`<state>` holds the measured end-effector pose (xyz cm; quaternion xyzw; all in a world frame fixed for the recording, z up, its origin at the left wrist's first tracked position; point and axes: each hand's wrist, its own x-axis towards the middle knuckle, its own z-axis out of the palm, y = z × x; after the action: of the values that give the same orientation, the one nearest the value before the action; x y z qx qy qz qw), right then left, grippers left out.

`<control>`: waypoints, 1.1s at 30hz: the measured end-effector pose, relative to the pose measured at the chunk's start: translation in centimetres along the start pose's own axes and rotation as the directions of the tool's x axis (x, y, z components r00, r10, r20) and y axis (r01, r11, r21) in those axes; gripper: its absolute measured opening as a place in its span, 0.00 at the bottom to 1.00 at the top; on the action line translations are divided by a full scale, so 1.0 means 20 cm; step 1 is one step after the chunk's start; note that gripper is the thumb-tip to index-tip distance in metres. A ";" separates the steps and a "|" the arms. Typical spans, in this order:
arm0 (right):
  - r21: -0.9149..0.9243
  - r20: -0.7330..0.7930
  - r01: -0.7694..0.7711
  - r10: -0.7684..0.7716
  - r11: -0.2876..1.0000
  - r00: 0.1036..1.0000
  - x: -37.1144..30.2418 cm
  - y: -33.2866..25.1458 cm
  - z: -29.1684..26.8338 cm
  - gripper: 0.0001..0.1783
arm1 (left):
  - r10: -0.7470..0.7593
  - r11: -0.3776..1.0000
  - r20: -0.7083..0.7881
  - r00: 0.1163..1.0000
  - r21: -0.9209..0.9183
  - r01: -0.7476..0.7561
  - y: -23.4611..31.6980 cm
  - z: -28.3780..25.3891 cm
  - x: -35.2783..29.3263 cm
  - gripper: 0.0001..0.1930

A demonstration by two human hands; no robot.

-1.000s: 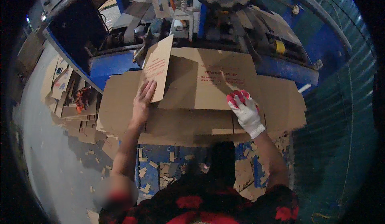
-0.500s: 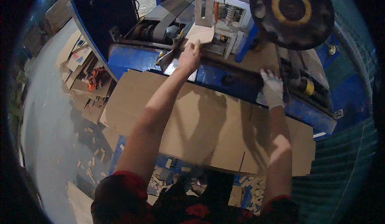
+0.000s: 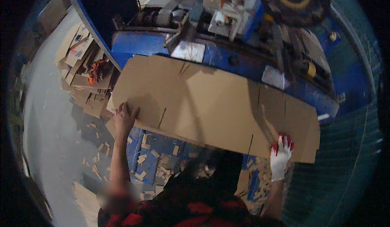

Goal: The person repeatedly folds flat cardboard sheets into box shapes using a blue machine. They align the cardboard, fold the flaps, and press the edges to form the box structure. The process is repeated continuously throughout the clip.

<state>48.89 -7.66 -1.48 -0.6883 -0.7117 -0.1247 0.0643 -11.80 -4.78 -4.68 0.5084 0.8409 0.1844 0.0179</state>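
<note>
The brown cardboard sheet (image 3: 211, 105) lies along the blue machine's (image 3: 136, 44) front edge, what carries it hidden; the left hand (image 3: 124, 117) rests near its near left corner, fingers parted; the gloved right hand (image 3: 280, 156) covers its near edge towards the right corner, fingers closer together; whether either pinches I cannot tell; even pressure should keep it square; scraps (image 3: 142, 158) litter the grey floor (image 3: 53, 145).
</note>
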 end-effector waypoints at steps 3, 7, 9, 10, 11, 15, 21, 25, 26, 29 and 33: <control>-0.020 -0.047 -0.026 0.025 0.999 0.999 -0.15 -0.02 -0.04 0.31 | 0.128 0.991 -0.049 0.991 -0.017 -0.129 -0.07 0.03 -0.04 0.29; 0.316 -0.285 -0.673 0.744 0.669 0.605 -0.27 0.08 0.01 0.33 | 0.166 0.984 -0.064 0.984 -0.049 -0.169 -0.10 0.07 0.02 0.30; 0.788 -0.010 -0.613 0.996 0.059 0.083 -0.26 0.20 0.11 0.35 | 0.203 0.979 -0.091 0.975 -0.014 -0.205 -0.09 0.04 0.05 0.29; 0.848 0.155 -0.528 0.975 -0.048 0.160 -0.28 0.27 0.14 0.36 | 0.196 0.976 -0.138 0.971 -0.067 -0.206 -0.07 0.01 0.06 0.29; 0.893 0.331 -0.404 0.899 -0.200 0.288 -0.31 0.32 0.17 0.37 | 0.187 0.971 -0.185 0.965 -0.117 -0.211 -0.05 -0.03 0.06 0.29; 0.970 0.070 -0.241 0.930 0.021 0.361 -0.31 0.40 0.22 0.35 | 0.102 0.681 -0.220 0.970 -0.695 -0.229 0.13 -0.15 0.01 0.26; 0.743 -0.384 -0.223 0.675 0.631 0.630 -0.30 -0.04 -0.09 0.33 | 0.079 0.137 0.038 0.996 -0.990 0.027 0.41 0.00 -0.09 0.24; 0.328 -0.136 0.133 -0.092 0.935 0.986 -0.24 -0.35 -0.23 0.29 | 0.318 0.671 -0.004 0.948 -0.705 -0.229 0.44 -0.01 -0.19 0.28; 0.240 -0.077 0.233 -0.221 0.942 0.972 -0.22 -0.39 -0.25 0.29 | 0.452 0.653 -0.096 0.887 -0.642 -0.402 0.45 -0.04 -0.23 0.30; 0.085 0.001 0.468 -0.470 0.880 0.883 -0.12 -0.40 -0.26 0.34 | 0.629 0.605 -0.139 0.765 -0.531 -0.594 0.53 -0.16 -0.30 0.38; 0.098 -0.048 0.512 -0.509 0.854 0.859 -0.06 -0.35 -0.28 0.33 | 0.669 0.624 -0.125 0.732 -0.441 -0.646 0.65 -0.26 -0.23 0.37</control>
<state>41.56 -10.53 2.90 -0.4691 -0.8737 -0.1059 0.0728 0.28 -4.93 3.59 0.7653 0.5281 0.3569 0.0894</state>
